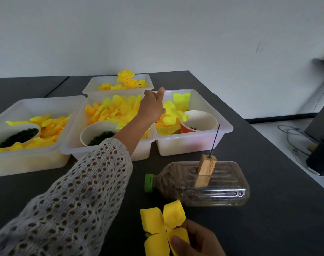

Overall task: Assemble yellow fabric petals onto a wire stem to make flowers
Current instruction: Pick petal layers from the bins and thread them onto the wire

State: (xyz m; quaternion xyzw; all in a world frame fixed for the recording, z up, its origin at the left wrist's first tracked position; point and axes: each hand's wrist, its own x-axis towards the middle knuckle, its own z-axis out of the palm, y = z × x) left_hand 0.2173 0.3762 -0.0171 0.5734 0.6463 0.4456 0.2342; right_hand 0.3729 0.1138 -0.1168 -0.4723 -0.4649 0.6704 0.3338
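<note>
1 soft yellow 4-lobed fabric petal (164, 225) is pinched by the right hand (196, 239); the left hand (152, 106), fingers loosely extended, is held over translucent white plastic bins (194, 145).

Left hand (151, 106) reaches forward, loosely open; right hand (198, 239) pinches.

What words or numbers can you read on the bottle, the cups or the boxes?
None can be read.
The bottle lying on its side has no label in view, only ridges in the clear plastic.
The orange cup shows no print.
The white trays are plain.
Faint marks on the wall are too small and blurred to read.
</note>
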